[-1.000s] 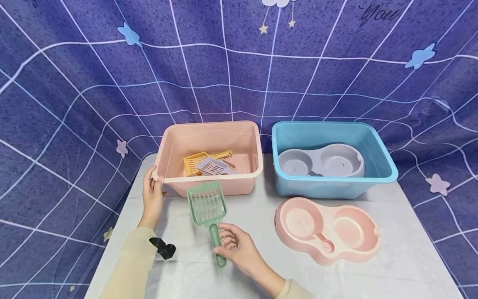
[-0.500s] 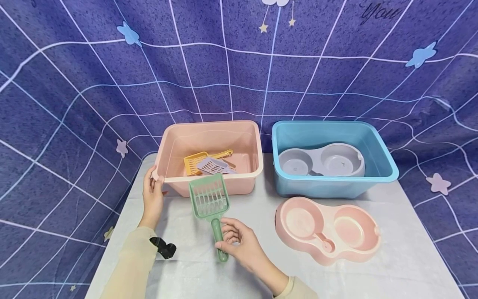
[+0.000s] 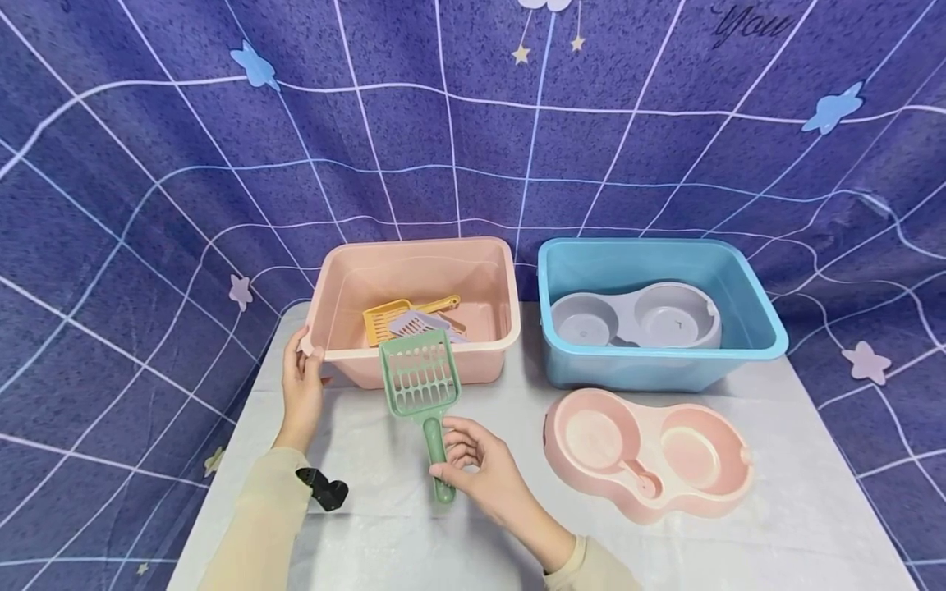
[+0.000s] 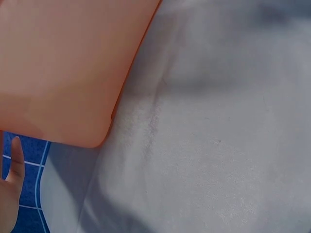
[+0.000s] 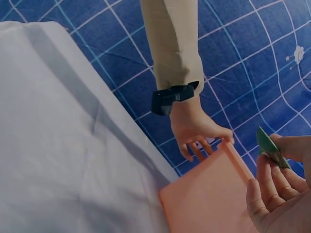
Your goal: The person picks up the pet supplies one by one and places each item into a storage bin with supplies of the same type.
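My right hand (image 3: 488,472) holds a green litter scoop (image 3: 434,439) by its handle, thumb and fingertips pinching it. The slotted head points away from me and overlaps the front rim of the pink litter box (image 3: 476,369) in the head view. At that box's front left corner, my left hand (image 3: 303,402) grips the rim, thumb on top and fingers below. Inside lie a yellow scoop (image 3: 443,304) and a lavender scoop (image 3: 405,327), partly covered by the green head. In the right wrist view only a green piece of the scoop (image 5: 266,141) shows between the fingers.
To the right stands a blue litter box (image 3: 650,373) holding a grey double bowl (image 3: 626,310). A pink double bowl (image 3: 646,447) lies on the white-covered table (image 3: 384,542) before it. A star-patterned purple curtain (image 3: 473,139) hangs behind and at both sides.
My right hand has moved the green scoop forward and slightly right, so its head now reaches over the pink box's front rim in view. The left hand stays at the corner.
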Demonstrator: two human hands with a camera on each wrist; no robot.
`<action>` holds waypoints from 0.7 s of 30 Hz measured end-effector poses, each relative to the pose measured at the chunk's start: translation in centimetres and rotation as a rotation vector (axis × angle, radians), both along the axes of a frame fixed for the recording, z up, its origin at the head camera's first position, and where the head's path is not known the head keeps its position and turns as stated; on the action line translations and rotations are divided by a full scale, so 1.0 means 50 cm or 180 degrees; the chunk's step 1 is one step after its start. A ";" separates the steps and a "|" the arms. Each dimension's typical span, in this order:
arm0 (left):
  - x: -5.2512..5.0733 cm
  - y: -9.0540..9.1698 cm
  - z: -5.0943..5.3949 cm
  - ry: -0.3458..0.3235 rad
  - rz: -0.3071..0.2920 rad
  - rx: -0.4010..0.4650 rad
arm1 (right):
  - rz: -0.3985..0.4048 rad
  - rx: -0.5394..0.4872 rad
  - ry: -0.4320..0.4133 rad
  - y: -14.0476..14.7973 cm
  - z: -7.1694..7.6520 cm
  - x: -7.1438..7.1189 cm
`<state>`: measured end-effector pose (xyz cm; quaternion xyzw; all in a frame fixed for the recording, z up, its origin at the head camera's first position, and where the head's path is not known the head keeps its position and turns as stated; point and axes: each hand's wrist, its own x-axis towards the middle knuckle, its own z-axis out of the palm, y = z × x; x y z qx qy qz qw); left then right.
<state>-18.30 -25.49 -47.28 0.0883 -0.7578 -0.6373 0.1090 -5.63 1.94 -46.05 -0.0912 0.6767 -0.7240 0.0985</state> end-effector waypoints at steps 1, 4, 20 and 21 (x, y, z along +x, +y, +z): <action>0.000 0.000 0.001 -0.0001 0.0002 -0.0008 | -0.0013 0.0004 0.0028 0.000 0.001 -0.002; -0.001 0.000 0.003 -0.0019 -0.0003 -0.0032 | -0.0059 0.0030 0.0077 0.001 0.004 -0.008; 0.003 0.001 0.004 -0.0045 -0.0011 -0.0060 | -0.0167 -0.0029 0.0207 0.006 0.019 -0.034; 0.003 0.000 0.004 -0.0052 -0.0007 -0.0059 | -0.0174 -0.0015 0.0224 0.006 0.020 -0.035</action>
